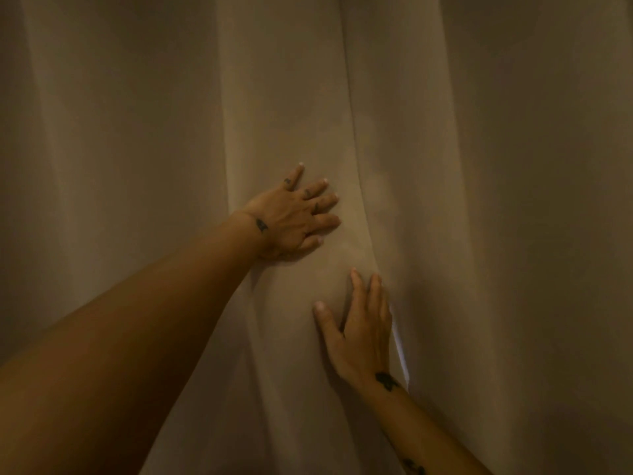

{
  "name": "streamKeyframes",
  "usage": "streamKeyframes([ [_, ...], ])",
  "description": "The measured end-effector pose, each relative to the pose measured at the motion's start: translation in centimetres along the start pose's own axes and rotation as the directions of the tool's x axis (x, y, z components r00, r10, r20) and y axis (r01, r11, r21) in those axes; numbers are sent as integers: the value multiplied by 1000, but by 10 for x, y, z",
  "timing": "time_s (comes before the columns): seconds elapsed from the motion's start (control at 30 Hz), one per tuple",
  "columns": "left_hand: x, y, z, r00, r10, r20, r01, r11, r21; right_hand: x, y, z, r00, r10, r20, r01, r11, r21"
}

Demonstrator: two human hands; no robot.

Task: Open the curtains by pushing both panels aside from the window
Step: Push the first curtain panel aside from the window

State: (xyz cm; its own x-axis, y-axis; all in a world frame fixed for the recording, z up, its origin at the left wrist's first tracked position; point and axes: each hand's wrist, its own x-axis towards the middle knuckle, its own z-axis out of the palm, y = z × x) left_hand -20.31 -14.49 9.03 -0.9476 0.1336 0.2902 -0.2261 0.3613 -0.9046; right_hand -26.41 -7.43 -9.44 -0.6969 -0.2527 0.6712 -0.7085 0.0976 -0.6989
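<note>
Two beige curtain panels fill the head view, hanging shut in soft folds. The left panel (144, 138) overlaps the right panel (507, 186) along a seam running down the middle. My left hand (291, 217) lies flat on the left panel near its inner edge, fingers spread, holding nothing. Lower down, my right hand (359, 334) rests flat against the left panel's edge, with its outer fingers slipped out of sight behind the seam. A thin bright slit of daylight (400, 351) shows right beside that hand.
The light is dim and the curtain fabric covers the whole view. No window frame, wall or floor is visible apart from the narrow slit of light.
</note>
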Motion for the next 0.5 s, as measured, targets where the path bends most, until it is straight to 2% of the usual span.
streamKeyframes([
  [0.17, -13, -10, 21, 1000, -9, 17, 8, 1000, 21, 11, -2, 15, 997, 72, 15, -73, 996, 55],
  [0.37, -22, -17, 37, 999, -45, -26, 45, 999, -6, 15, -11, 36, 999, 42, 12, -43, 997, 69],
  [0.5, -28, -25, 42, 996, -83, -13, 83, 996, 43, 18, -17, 48, 998, 19, 62, -21, 999, 42],
])
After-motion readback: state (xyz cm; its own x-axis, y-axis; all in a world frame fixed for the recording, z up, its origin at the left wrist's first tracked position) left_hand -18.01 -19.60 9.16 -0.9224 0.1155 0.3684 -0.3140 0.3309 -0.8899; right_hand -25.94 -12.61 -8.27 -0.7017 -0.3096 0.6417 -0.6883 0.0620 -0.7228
